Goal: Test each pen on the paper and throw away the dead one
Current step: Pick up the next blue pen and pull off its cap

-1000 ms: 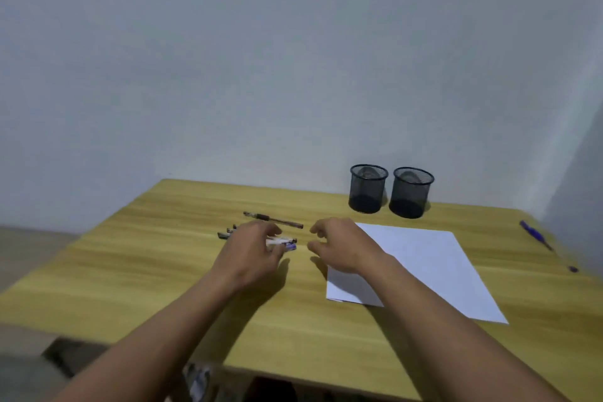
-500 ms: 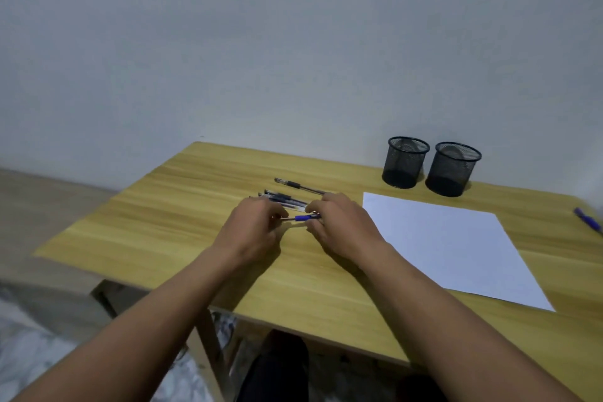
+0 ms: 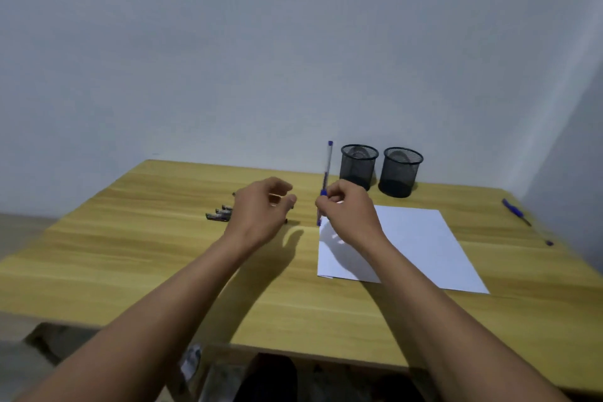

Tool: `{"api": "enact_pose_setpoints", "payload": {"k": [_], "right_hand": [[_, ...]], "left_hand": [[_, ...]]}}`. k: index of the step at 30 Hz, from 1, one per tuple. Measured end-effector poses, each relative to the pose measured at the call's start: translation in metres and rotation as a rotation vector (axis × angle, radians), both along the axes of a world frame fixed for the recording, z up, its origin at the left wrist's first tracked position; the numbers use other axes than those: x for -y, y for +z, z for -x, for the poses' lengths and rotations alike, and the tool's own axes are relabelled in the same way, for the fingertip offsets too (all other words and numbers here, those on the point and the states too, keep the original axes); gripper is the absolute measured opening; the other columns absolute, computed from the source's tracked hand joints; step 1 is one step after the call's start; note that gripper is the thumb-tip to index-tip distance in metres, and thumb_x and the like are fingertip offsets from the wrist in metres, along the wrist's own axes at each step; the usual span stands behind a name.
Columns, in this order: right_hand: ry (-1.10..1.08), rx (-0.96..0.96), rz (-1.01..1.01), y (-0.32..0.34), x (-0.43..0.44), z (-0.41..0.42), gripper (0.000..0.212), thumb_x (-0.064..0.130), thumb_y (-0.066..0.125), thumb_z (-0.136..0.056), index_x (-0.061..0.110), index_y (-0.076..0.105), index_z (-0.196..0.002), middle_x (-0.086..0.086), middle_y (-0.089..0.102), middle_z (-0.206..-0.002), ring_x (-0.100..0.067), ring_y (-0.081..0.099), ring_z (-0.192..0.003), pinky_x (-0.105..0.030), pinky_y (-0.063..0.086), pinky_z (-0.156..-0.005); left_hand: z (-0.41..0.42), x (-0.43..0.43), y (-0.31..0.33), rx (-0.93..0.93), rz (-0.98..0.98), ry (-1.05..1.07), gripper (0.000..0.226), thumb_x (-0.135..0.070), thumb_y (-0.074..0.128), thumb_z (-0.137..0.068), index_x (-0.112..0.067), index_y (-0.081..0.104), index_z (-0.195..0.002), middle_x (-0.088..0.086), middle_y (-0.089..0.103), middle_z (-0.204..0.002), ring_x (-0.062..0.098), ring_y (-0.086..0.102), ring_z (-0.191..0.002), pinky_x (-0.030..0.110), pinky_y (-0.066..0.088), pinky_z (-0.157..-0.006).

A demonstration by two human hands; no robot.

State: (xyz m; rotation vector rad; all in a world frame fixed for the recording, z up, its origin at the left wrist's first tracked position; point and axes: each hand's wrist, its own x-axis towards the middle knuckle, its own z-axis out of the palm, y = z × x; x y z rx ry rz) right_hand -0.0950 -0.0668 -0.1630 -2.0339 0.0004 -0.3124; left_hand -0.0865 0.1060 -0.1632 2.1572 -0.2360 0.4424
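The right hand (image 3: 350,212) is gripping a blue pen (image 3: 326,178) upright at the paper's (image 3: 417,245) left edge; the left hand (image 3: 261,209) is hovering loosely curled, empty, over the desk (image 3: 130,254).

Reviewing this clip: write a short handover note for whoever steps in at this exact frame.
Right hand: holds a blue pen upright at the paper's left edge.
Left hand: holds nothing I can see, above the other pens.
Two mesh cups at the back; another blue pen lies far right.
Done: one pen picked up. No marks visible on the paper.
Left: test every pen, discard the dead one.
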Motion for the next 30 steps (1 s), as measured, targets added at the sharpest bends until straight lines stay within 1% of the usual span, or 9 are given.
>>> {"api": "enact_pose_setpoints", "payload": {"k": [4, 6, 9, 12, 17, 20, 23, 27, 30], "right_hand": [[0.024, -0.057, -0.479, 0.006, 0.013, 0.002, 0.002, 0.007, 0.061, -0.092, 0.008, 0.062, -0.093, -0.012, 0.075, -0.087, -0.025, 0.077, -0.086, -0.035, 0.059, -0.071], [0.020, -0.071, -0.615, 0.009, 0.019, 0.004, 0.005, 0.003, 0.061, -0.092, 0.007, 0.064, -0.094, -0.010, 0.074, -0.087, -0.020, 0.076, -0.082, -0.034, 0.061, -0.074], [0.035, -0.087, -0.754, 0.013, 0.027, 0.006, 0.009, -0.001, 0.062, -0.091, 0.006, 0.066, -0.090, -0.012, 0.072, -0.085, -0.020, 0.073, -0.078, -0.030, 0.063, -0.071], [0.053, -0.066, -0.776, 0.014, 0.036, 0.007, 0.005, 0.001, 0.065, -0.093, 0.005, 0.069, -0.092, -0.011, 0.072, -0.083, -0.019, 0.072, -0.077, -0.025, 0.061, -0.066], [0.089, -0.031, -0.806, 0.017, 0.041, 0.001, 0.003, 0.004, 0.071, -0.091, 0.006, 0.071, -0.090, -0.011, 0.074, -0.083, -0.018, 0.072, -0.075, -0.024, 0.060, -0.066], [0.090, -0.016, -0.817, 0.022, 0.043, -0.005, 0.002, 0.001, 0.072, -0.090, 0.001, 0.071, -0.088, -0.013, 0.073, -0.076, -0.018, 0.071, -0.068, -0.022, 0.062, -0.069], [0.096, -0.027, -0.826, 0.026, 0.043, -0.011, 0.002, -0.002, 0.071, -0.089, -0.004, 0.070, -0.089, -0.015, 0.072, -0.074, -0.019, 0.070, -0.065, -0.021, 0.062, -0.069], [0.085, -0.035, -0.859, 0.025, 0.039, -0.019, 0.003, -0.004, 0.071, -0.089, -0.006, 0.069, -0.088, -0.014, 0.071, -0.072, -0.018, 0.071, -0.062, -0.021, 0.062, -0.066], [0.070, -0.035, -0.864, 0.025, 0.039, -0.024, 0.003, -0.005, 0.070, -0.089, -0.007, 0.069, -0.087, -0.015, 0.071, -0.071, -0.018, 0.071, -0.062, -0.021, 0.062, -0.066]], "left_hand": [[-0.009, 0.027, -0.002, -0.278, 0.224, -0.224, 0.022, -0.030, 0.069, -0.091, -0.017, 0.075, -0.108, 0.003, 0.076, -0.101, 0.015, 0.072, -0.092, 0.039, 0.059, -0.087], [-0.009, 0.039, 0.002, -0.389, 0.374, -0.311, 0.021, -0.020, 0.067, -0.094, -0.008, 0.074, -0.110, 0.013, 0.076, -0.102, 0.018, 0.073, -0.085, 0.036, 0.061, -0.083], [-0.010, 0.050, 0.013, -0.385, 0.542, -0.315, 0.014, -0.003, 0.070, -0.089, 0.002, 0.074, -0.101, 0.017, 0.073, -0.088, 0.021, 0.069, -0.074, 0.027, 0.061, -0.074], [-0.016, 0.053, 0.023, -0.371, 0.590, -0.294, 0.011, 0.004, 0.075, -0.081, -0.002, 0.075, -0.091, 0.012, 0.072, -0.082, 0.019, 0.068, -0.072, 0.022, 0.059, -0.070], [-0.021, 0.052, 0.036, -0.368, 0.586, -0.307, 0.014, 0.003, 0.075, -0.081, -0.004, 0.076, -0.094, 0.014, 0.073, -0.089, 0.022, 0.070, -0.078, 0.016, 0.056, -0.067], [-0.029, 0.049, 0.039, -0.373, 0.550, -0.312, 0.010, 0.002, 0.075, -0.081, -0.005, 0.077, -0.088, 0.019, 0.071, -0.090, 0.021, 0.070, -0.076, 0.031, 0.060, -0.084], [-0.035, 0.047, 0.040, -0.387, 0.497, -0.275, 0.005, -0.004, 0.078, -0.080, -0.008, 0.079, -0.082, 0.015, 0.074, -0.083, 0.020, 0.073, -0.075, 0.052, 0.048, -0.102], [-0.040, 0.047, 0.045, -0.390, 0.484, -0.263, 0.002, -0.002, 0.076, -0.082, -0.003, 0.077, -0.083, 0.014, 0.070, -0.080, 0.023, 0.069, -0.078, 0.036, 0.060, -0.084], [-0.046, 0.045, 0.049, -0.434, 0.475, -0.288, 0.003, 0.001, 0.074, -0.083, 0.001, 0.076, -0.085, 0.014, 0.069, -0.078, 0.022, 0.066, -0.077, 0.024, 0.060, -0.071]]}}
